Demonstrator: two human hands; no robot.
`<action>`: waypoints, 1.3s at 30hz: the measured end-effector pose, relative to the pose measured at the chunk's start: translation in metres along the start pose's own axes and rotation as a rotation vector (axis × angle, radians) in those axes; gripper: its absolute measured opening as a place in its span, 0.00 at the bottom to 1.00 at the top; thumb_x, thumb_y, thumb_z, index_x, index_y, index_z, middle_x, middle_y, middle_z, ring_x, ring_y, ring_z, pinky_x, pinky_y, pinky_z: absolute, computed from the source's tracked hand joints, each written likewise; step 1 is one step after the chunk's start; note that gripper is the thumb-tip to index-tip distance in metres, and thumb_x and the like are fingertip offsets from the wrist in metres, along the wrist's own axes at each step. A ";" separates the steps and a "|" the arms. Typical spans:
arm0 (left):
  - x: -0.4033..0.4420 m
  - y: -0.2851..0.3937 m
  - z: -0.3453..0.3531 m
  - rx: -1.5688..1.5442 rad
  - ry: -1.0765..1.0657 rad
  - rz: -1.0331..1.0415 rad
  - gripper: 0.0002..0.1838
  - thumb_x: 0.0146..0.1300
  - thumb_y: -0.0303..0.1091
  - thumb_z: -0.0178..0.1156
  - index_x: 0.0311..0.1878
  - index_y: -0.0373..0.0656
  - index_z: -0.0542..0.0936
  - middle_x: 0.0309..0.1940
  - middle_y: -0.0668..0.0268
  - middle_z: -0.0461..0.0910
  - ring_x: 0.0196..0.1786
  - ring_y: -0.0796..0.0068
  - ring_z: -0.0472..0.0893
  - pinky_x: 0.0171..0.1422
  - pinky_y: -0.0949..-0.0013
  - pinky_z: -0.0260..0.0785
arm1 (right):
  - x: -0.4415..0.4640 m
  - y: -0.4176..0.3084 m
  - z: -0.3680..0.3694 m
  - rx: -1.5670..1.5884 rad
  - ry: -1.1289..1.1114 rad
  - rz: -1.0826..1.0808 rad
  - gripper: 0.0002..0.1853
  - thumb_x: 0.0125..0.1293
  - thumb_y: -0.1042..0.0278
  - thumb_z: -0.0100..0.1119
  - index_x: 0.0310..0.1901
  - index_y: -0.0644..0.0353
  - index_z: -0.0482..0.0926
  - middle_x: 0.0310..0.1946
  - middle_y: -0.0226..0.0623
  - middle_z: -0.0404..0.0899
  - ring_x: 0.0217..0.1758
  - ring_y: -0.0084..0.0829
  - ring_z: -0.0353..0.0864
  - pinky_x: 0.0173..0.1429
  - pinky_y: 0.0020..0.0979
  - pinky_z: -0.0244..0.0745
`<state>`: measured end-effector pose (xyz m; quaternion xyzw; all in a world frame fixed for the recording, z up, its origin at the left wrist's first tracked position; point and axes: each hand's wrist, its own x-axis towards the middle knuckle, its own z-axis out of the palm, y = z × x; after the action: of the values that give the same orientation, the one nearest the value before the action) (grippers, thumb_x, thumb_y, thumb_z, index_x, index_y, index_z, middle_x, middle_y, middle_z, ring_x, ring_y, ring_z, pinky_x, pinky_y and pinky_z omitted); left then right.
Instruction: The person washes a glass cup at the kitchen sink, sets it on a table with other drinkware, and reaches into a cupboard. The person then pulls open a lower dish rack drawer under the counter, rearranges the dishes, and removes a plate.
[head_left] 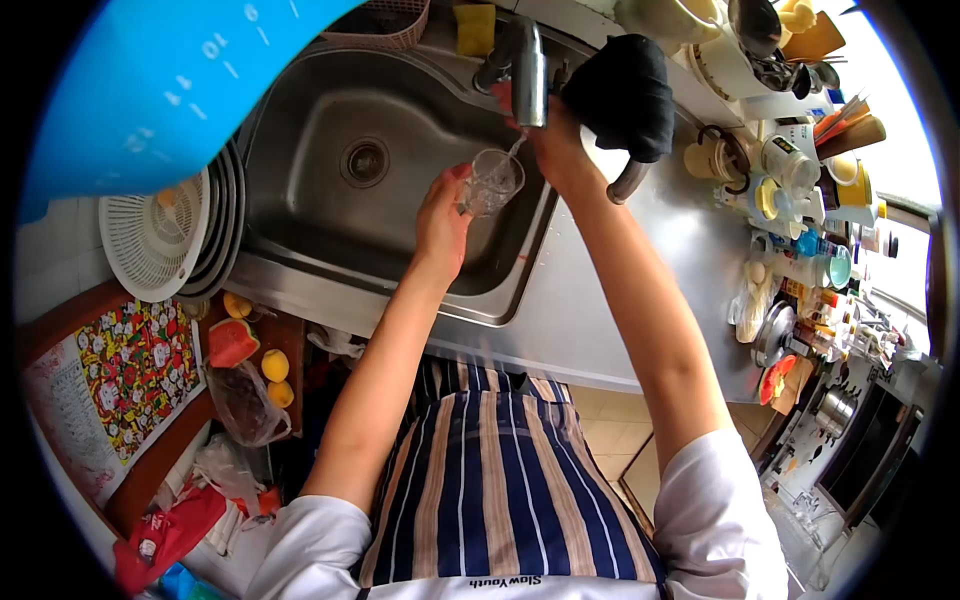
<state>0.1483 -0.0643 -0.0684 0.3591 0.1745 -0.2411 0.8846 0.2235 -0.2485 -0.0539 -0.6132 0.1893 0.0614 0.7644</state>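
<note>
My left hand (443, 222) is closed round a clear glass (492, 183), tilted over the right side of the steel sink (310, 215). A thin stream of water runs from the chrome faucet (529, 85) into the glass. Behind the faucet is my right hand (548, 135), at the faucet's base; the spout hides most of its fingers, so its grip cannot be made out. The sink's drain (365, 162) lies left of the glass.
White and metal strainers (155, 235) stand at the sink's left edge. A black cloth-covered object (622, 98) is right of the faucet. A yellow sponge (475, 30) lies behind the sink. Jars and utensils line the right side; a blue item (170, 90) hangs upper left.
</note>
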 end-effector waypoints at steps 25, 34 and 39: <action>-0.085 0.082 -0.009 0.161 -0.076 -0.050 0.14 0.74 0.43 0.43 0.32 0.49 0.70 0.59 0.63 0.73 0.62 0.66 0.71 0.64 0.59 0.63 | -0.152 0.017 0.133 -0.497 0.325 -0.569 0.35 0.63 0.62 0.59 0.68 0.63 0.57 0.61 0.56 0.64 0.59 0.47 0.72 0.64 0.38 0.66; -0.100 0.083 0.010 0.119 -0.187 -0.118 0.15 0.75 0.46 0.42 0.34 0.49 0.70 0.60 0.61 0.74 0.58 0.69 0.73 0.63 0.51 0.67 | -0.151 -0.018 0.114 0.033 0.303 0.107 0.29 0.73 0.42 0.36 0.49 0.62 0.76 0.36 0.39 0.81 0.38 0.34 0.79 0.45 0.32 0.73; -0.106 0.100 0.023 0.362 -0.180 -0.033 0.17 0.75 0.47 0.41 0.44 0.44 0.72 0.59 0.54 0.74 0.53 0.66 0.78 0.52 0.56 0.75 | -0.137 0.006 0.093 0.443 0.103 0.282 0.28 0.75 0.48 0.35 0.52 0.67 0.75 0.46 0.43 0.80 0.45 0.36 0.80 0.54 0.36 0.73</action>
<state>0.1192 0.0141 0.0538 0.4863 0.0544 -0.3140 0.8136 0.1154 -0.1384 0.0066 -0.4009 0.3203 0.0932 0.8532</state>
